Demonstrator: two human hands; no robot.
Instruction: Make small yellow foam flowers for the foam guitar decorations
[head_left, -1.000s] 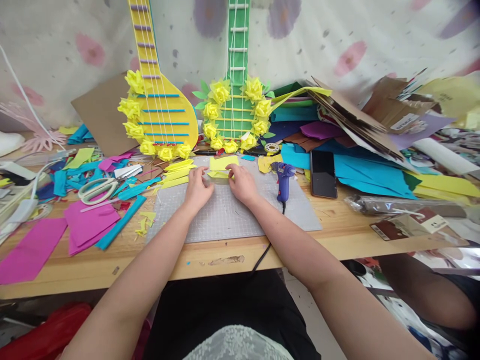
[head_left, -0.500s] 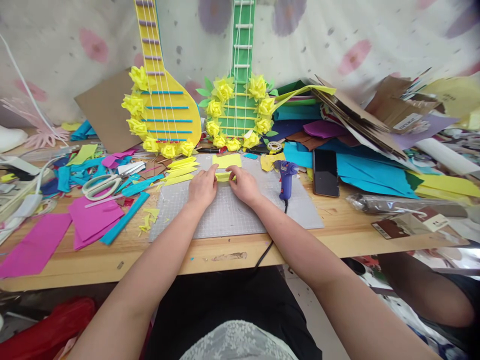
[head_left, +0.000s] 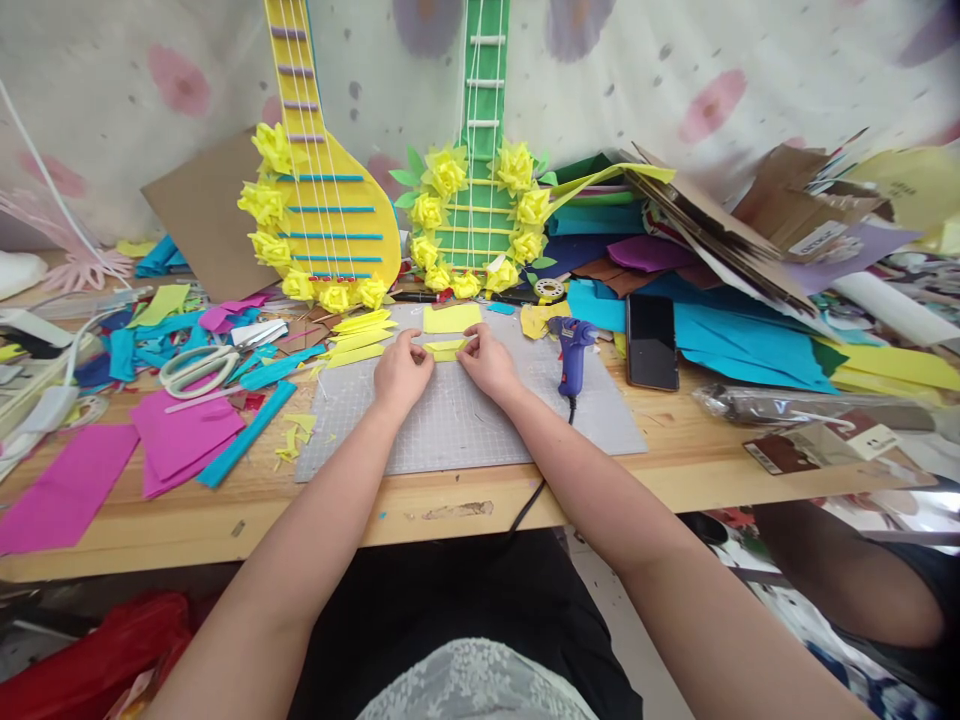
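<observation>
Between my hands, low over the grey cutting mat (head_left: 450,430), is a folded strip of yellow crepe paper (head_left: 447,350). My left hand (head_left: 403,372) pinches its left end, and my right hand (head_left: 487,362) pinches the right end. Just beyond it a flat yellow paper rectangle (head_left: 451,318) lies on the mat. Left of my left hand are several cut yellow strips (head_left: 358,338), fanned in a pile. A blue glue gun (head_left: 572,358) stands to the right of my right hand, its black cord running off the table's front edge.
At the back lean a yellow paper guitar (head_left: 341,205) and a green one (head_left: 472,215), both trimmed with yellow paper flowers. Scissors (head_left: 196,372), magenta sheets (head_left: 191,440) and blue scraps fill the left. A phone (head_left: 651,342) and stacked blue paper (head_left: 742,345) occupy the right.
The fingers of both hands have drawn slightly apart along the yellow strip, so more of it shows. The view has shifted a little.
</observation>
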